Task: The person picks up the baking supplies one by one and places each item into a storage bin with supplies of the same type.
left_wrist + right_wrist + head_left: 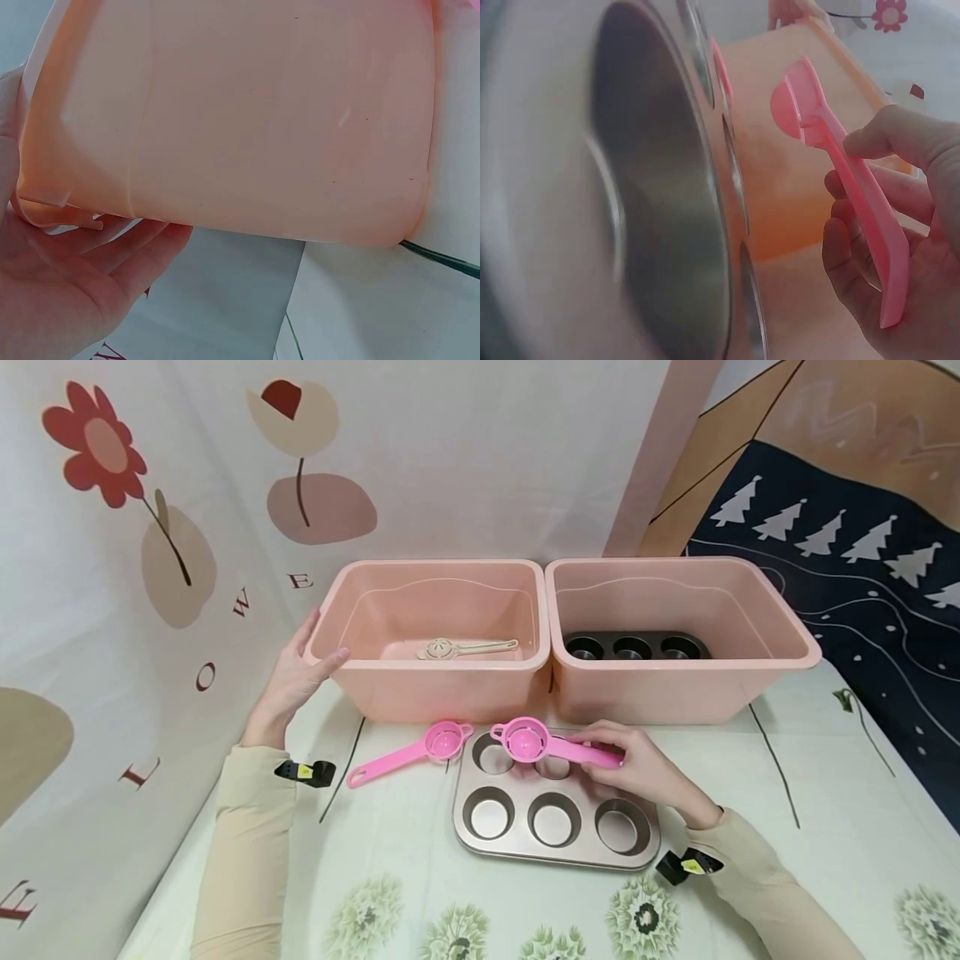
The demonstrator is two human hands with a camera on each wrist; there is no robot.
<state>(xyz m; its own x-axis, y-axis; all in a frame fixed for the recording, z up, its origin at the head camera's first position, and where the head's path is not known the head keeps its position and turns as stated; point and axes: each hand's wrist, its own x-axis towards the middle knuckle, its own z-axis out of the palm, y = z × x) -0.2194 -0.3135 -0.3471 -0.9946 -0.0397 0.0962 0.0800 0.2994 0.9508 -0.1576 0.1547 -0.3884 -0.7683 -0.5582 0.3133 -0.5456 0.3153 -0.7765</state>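
My right hand (630, 760) grips a pink egg separator (525, 739) by its handle, over the back part of a metallic muffin pan (517, 827). In the right wrist view the thumb and fingers (889, 139) pinch that handle, cup end pointing away. A second pink egg separator (390, 764) lies on the cloth to the left of the pan. My left hand (288, 677) holds the left end of a pink plastic bin (442, 693), thumb over the rim and fingers outside. In the left wrist view its fingers (154, 251) curl beneath the rim.
Inside the left bin lies a cream egg separator (468, 648). A second pink bin (675, 693) stands right beside it, with a dark muffin pan (632, 647) inside. Behind the bins hangs a printed cloth (480, 460); a flower-patterned cloth (397, 893) covers the table.
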